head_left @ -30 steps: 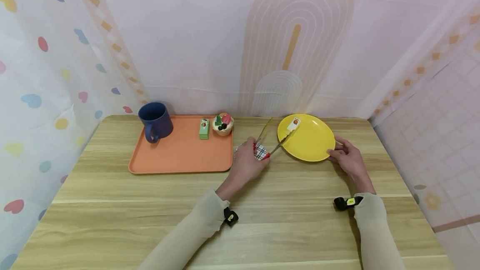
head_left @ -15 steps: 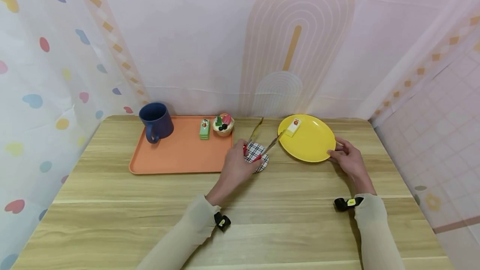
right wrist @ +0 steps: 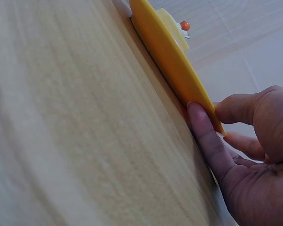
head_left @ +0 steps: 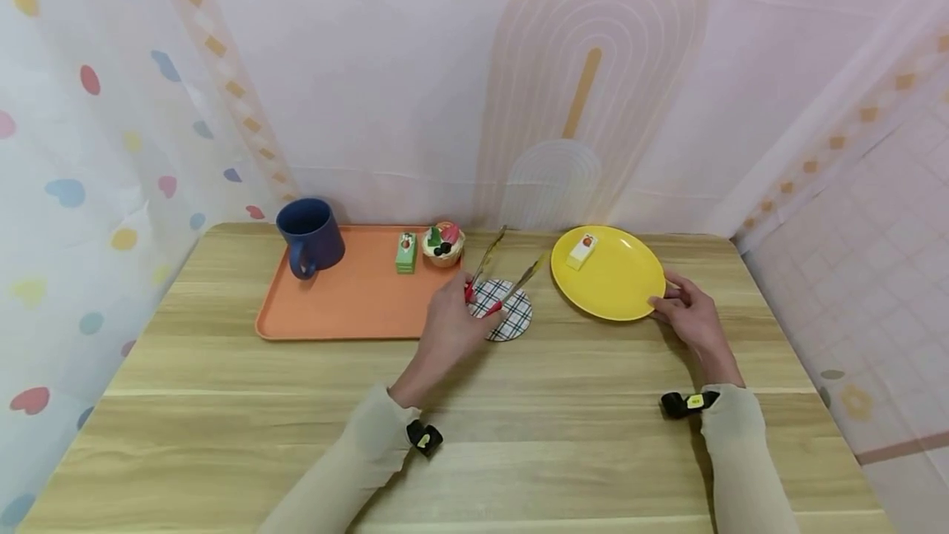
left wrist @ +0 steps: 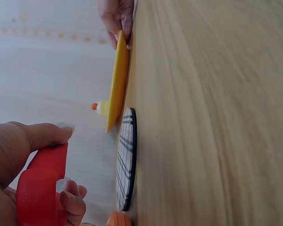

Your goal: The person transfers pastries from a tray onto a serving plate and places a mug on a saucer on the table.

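Observation:
My left hand (head_left: 454, 321) holds metal tongs (head_left: 528, 272) with red grips (left wrist: 42, 188), over a round plaid coaster (head_left: 511, 321). The tips of the tongs are spread apart with nothing between them. My right hand (head_left: 691, 316) pinches the rim of a yellow plate (head_left: 615, 283), thumb above and fingers below in the right wrist view. A small pale-yellow cake piece (head_left: 582, 251) with an orange-red topping sits near the left side of the plate.
An orange tray (head_left: 348, 303) lies to the left of the coaster. On it stand a dark blue mug (head_left: 315, 237), a green cake piece (head_left: 405, 254) and a fruit-topped cupcake (head_left: 443, 245). A patterned curtain (head_left: 400, 89) hangs behind the wooden table (head_left: 519, 443).
My left hand has drawn the tongs leftward, away from the cake piece on the plate, uncovering more of the coaster. The right hand and plate have stayed in place.

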{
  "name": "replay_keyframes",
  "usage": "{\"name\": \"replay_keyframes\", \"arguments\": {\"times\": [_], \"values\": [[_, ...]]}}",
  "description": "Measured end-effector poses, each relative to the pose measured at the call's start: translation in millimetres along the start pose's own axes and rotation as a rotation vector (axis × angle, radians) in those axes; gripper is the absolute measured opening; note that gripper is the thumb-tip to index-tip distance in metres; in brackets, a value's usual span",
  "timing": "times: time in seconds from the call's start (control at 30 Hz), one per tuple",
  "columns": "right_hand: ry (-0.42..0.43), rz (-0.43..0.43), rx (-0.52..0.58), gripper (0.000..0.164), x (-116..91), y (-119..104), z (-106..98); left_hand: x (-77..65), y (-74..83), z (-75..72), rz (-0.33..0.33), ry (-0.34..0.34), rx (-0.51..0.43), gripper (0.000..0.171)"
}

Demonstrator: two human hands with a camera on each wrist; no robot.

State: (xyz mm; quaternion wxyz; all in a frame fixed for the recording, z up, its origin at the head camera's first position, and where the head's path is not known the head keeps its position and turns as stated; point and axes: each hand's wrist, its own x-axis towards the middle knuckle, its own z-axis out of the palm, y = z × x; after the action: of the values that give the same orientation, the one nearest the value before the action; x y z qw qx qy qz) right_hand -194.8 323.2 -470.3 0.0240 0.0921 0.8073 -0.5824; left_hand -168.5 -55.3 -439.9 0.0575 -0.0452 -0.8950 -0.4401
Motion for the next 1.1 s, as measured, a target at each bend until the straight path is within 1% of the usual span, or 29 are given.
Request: {"name": "replay_keyframes", "arguments": {"times": [0.1,0.27,0.4,0.5,0.63,0.9,1.1], "values": [[0.0,0.004,-0.007,0.07,0,1,-1,0.0,0.1,-2.8,-0.01,0.006,-0.005,0.058],[0.001,0.007,-0.02,0.07,-1,1,-1,-3.2,0.1,-11.8,-0.044,0.01,-0.004,0.064],[0.001,0.005,-0.015,0.07,-1,0,-1,-5.2,-0.2,-19.5,-0.064,0.021,0.015,0.055],[-0.001,0.002,-0.008,0.069,-1,-1,-1,-6.5,-0.8,-25.0,-0.063,0.035,0.019,0.051],[-0.004,0.0,-0.005,0.069,-1,-2,-1,-8.5,-2.0,-31.6,-0.077,0.04,0.011,0.055],[0.0,0.0,-0.001,0.068,-1,-2,-1,-10.4,-3.1,-48.6,-0.157,0.022,0.017,0.064],[0.0,0.0,-0.01,0.069,0,-2,-1,-12.4,-9.1,-60.5,-0.175,0.055,0.012,0.064]]}}
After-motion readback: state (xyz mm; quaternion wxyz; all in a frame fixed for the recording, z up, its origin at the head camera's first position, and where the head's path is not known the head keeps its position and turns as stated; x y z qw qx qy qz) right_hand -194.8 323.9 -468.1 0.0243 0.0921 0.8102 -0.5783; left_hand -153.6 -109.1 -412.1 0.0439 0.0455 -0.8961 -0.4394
